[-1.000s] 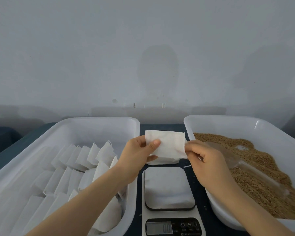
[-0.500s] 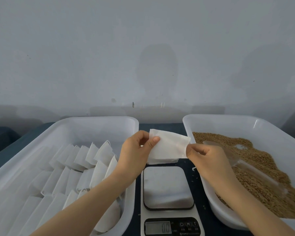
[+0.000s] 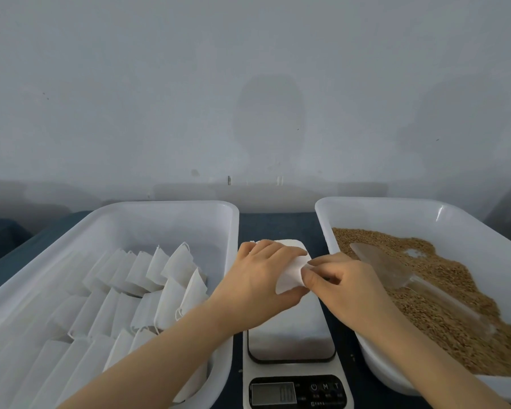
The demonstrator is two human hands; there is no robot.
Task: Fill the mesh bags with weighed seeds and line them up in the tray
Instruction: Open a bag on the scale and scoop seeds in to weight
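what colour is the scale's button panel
Black: the button panel sits on the white scale, clearest in the head view.

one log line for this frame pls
phase: bag handling | left hand: grips mesh bag | right hand: pinches its edge | bag: above scale | scoop: lying in seeds | tray: bags in rows

Above the digital scale (image 3: pixel 292 329), the left hand (image 3: pixel 255 286) and right hand (image 3: pixel 341 283) pinch one white mesh bag (image 3: pixel 289 276); bag-filled tray (image 3: pixel 165 214) left of it, seed tray (image 3: pixel 460 211) with clear scoop (image 3: pixel 396 271) right.
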